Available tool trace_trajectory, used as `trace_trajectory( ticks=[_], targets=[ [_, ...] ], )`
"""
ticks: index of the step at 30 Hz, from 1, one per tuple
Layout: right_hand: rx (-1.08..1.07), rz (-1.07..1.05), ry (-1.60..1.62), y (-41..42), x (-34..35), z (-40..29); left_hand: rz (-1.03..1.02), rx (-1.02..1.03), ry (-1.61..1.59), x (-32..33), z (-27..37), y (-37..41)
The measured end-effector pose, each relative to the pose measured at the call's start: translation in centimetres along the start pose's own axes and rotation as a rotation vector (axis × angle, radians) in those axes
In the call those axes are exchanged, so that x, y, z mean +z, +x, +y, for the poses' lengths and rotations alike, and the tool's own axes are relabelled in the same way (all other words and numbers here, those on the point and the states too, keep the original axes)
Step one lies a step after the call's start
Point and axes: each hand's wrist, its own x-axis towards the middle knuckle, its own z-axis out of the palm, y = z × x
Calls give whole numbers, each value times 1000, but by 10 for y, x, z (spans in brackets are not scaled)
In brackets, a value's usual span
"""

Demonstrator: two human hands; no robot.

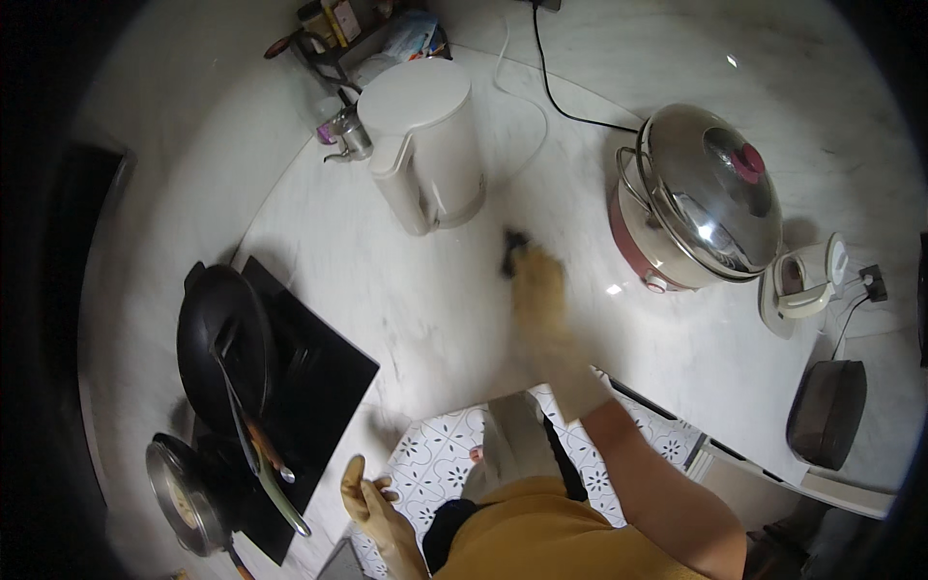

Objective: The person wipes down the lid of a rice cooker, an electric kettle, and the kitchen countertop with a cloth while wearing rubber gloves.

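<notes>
My right hand (540, 290), in a yellowish rubber glove and blurred, holds a dark cloth or pad (515, 252) against the white marble-look countertop (449, 312). It lies between a white electric kettle (442, 145) and a lidded electric pot (696, 203). My left hand (371, 493), gloved alike, hovers at the counter's near edge, right of the black cooktop (319, 362). Its fingers are partly bent and apart, with nothing in them.
On the cooktop stand a black wok (225, 341) with utensils across it and a lidded pan (185, 500). A small metal pot (350, 136) and a shelf rack stand behind the kettle. At right are a cream appliance (805, 279) and a dark container (826, 413).
</notes>
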Motion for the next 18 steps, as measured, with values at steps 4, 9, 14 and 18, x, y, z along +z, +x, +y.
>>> trace_trajectory(
  ticks=[4, 9, 14, 18],
  targets=[
    [-247, 72, 434, -54, -10, -41, -146, 79, -104, 8, 7, 5],
    [387, 52, 1070, -41, -90, 7, -69, 144, -97, -30, 11, 11],
    [104, 263, 87, -74, -75, 69, 101, 54, -132, -74, -30, 5],
    [282, 104, 567, -92, 1, -23, 120, 14, -65, -80, -39, -5]
  ],
)
